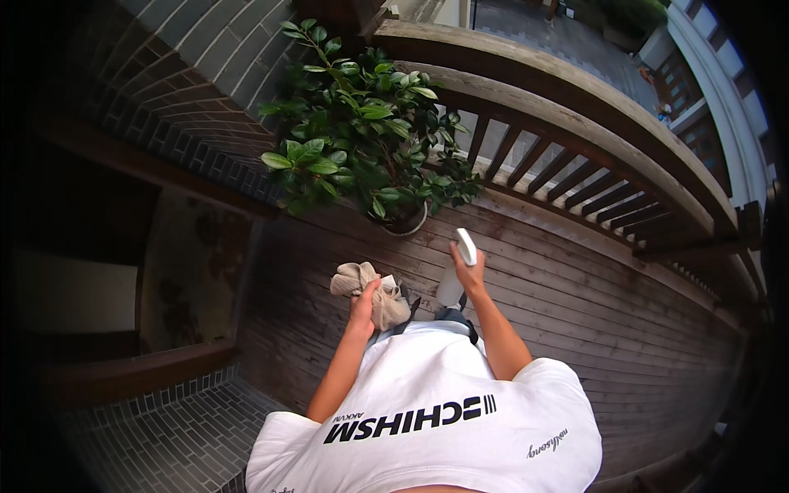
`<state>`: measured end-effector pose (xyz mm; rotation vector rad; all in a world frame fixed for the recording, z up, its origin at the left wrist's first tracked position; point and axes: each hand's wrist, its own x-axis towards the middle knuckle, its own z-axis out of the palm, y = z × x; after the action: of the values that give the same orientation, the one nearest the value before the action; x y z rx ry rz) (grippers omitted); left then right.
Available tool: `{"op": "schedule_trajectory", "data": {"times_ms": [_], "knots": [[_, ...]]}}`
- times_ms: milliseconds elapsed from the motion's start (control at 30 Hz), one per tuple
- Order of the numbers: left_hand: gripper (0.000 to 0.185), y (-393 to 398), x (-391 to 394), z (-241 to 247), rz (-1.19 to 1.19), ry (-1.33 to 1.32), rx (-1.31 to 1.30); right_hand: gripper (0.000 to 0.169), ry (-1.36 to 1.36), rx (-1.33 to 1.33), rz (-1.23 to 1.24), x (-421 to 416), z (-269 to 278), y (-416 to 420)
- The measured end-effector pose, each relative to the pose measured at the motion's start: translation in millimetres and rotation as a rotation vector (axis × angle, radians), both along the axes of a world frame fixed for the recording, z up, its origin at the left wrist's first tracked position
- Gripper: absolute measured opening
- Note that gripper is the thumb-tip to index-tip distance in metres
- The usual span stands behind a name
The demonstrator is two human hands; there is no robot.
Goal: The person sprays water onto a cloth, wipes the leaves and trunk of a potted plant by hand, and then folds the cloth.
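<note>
Bunched in my left hand point(363, 311) is a beige cloth point(388, 307), with a small white piece showing among its folds. My right hand point(470, 268) grips a spray bottle point(450, 288) by its neck, just under the white trigger head point(466, 246). The bottle's pale body hangs below the hand, close to my leg. Both hands are held in front of my waist, apart from each other. Ahead of them stands a leafy green potted plant point(370, 123); its round pot point(407, 223) shows only in part beneath the leaves.
Dark wooden planks point(555, 296) form the floor. A wooden railing point(555, 92) with slats curves along the right, above a courtyard point(530, 37). To the left are a grey brick wall point(209, 43) and an opening or window point(191, 271) with a dark wooden frame.
</note>
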<state>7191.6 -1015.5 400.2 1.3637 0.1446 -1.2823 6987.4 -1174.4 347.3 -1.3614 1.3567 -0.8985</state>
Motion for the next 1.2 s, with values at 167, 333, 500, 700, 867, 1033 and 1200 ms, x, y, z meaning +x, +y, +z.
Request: {"op": "schedule_trajectory", "data": {"times_ms": [167, 333, 500, 700, 867, 1033, 1200], "knots": [[0.035, -0.3, -4.7, 1.3, -0.026, -0.004, 0.01, 0.027, -0.074, 0.04, -0.195, -36.2, -35.1, -22.4], [0.036, -8.2, -14.4, 9.7, -0.051, -0.017, 0.038, 0.027, -0.056, 0.097, -0.17, -46.6, -48.3, -28.6], [0.037, -16.8, -25.2, 8.6, -0.064, -0.015, 0.03, 0.026, -0.222, 0.188, -0.058, -40.6, -36.0, -21.6], [0.034, -29.2, -54.4, 11.2, -0.041, 0.023, 0.037, 0.023, -0.197, -0.017, 0.219, -3.1, 50.6, -26.4], [0.034, -42.6, -73.2, 9.6, 0.028, 0.057, -0.005, 0.019, -0.247, 0.061, 0.393, 25.0, 96.6, -53.1], [0.032, -57.3, -78.7, 11.5, 0.112, 0.051, 0.031, 0.016, -0.305, -0.175, 0.431, 41.7, 149.5, -85.6], [0.035, -98.4, -74.1, -3.3, 0.04, 0.053, 0.031, 0.018, -0.406, 0.064, 0.289, 41.6, 142.7, -135.2]]}}
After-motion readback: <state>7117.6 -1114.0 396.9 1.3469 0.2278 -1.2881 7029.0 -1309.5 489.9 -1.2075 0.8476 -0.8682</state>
